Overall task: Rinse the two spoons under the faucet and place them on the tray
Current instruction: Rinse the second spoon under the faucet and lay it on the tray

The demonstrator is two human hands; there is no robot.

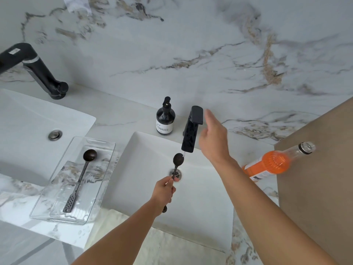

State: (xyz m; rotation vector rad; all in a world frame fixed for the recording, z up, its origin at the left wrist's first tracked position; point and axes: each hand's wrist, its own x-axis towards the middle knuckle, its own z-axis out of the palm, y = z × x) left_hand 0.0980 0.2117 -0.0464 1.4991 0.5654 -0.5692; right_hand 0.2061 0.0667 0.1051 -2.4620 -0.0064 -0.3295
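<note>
My left hand [164, 193] grips the handle of a dark spoon [178, 160], whose bowl is right under the spout of the black faucet [191, 131], over the white sink [145, 155]. A thin stream of water touches the bowl. My right hand [214, 138] hovers open just right of the faucet's lever, fingers apart, holding nothing. A second dark spoon [83, 173] with a perforated handle end lies lengthwise in the clear plastic tray [107, 148] on the counter left of the sink.
A dark soap pump bottle [165, 118] stands behind the sink, left of the faucet. An orange-liquid bottle [275, 162] lies at the right against a brown panel [321, 169]. A second sink [28, 115] and black faucet [38, 69] are at the far left.
</note>
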